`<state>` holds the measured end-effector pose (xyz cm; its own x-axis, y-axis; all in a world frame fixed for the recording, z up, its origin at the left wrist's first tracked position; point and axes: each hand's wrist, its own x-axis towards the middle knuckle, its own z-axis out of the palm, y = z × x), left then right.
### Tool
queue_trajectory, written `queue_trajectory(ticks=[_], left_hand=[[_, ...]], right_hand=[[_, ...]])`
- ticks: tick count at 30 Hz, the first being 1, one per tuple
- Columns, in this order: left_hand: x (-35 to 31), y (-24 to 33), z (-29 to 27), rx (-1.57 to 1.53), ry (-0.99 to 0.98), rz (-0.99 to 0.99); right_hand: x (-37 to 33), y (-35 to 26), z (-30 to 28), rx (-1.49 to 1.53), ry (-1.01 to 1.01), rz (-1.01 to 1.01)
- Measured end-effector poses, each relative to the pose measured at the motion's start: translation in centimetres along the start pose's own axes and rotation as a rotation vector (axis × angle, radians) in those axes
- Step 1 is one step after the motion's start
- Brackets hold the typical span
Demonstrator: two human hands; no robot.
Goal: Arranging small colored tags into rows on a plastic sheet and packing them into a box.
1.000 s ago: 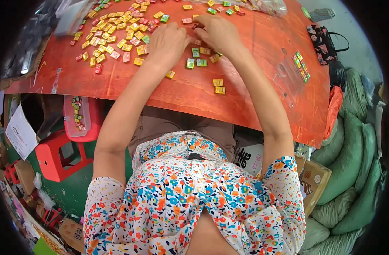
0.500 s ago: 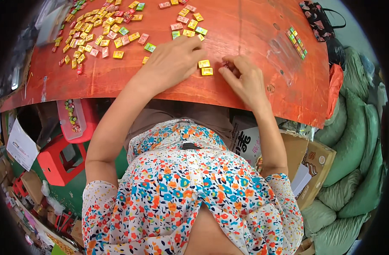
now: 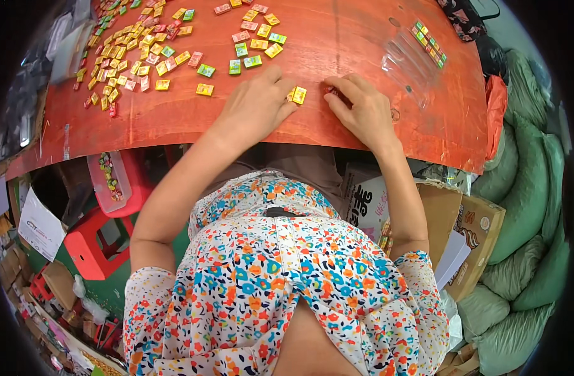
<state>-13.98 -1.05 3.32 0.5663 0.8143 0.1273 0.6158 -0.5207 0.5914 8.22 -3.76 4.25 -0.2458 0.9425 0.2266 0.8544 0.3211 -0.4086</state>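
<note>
My left hand [image 3: 254, 108] rests on the red tabletop, its fingers and thumb closed on two small yellow boxes [image 3: 299, 95] that lie side by side; its fingers cover part of one. To its right, my right hand [image 3: 364, 113] is closed with thumb and fingertips round a small red box [image 3: 331, 90], mostly hidden by the fingers. Just beyond my left hand lie loose green boxes [image 3: 252, 61] and yellow boxes [image 3: 273, 50].
Many small coloured boxes [image 3: 121, 53] are scattered at the table's left. Clear plastic trays [image 3: 405, 66] and a neat block of boxes [image 3: 430, 44] lie at the right. Below the table's left edge is a tub [image 3: 113, 182] on a red stool [image 3: 95, 247].
The two yellow boxes have turned from one in front of the other to side by side, against my left fingers. My right hand still holds the red box. The view has shifted slightly.
</note>
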Motion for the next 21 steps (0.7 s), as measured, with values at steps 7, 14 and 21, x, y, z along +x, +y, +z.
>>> queue_trajectory(ticks=[7, 14, 21], left_hand=[[-0.9, -1.3, -1.2, 0.056, 0.070, 0.015], [1.2, -2.1, -1.0, -0.063, -0.073, 0.207], [-1.8, -1.9, -0.3, 0.000, 0.106, 0.060]], right_hand=[[-0.5, -3.6, 0.8, 0.324, 0.005, 0.066], [0.0, -4.1, 0.9, 0.194, 0.107, -0.011], [0.0, -3.6, 1.9, -0.055, 0.158, -0.135]])
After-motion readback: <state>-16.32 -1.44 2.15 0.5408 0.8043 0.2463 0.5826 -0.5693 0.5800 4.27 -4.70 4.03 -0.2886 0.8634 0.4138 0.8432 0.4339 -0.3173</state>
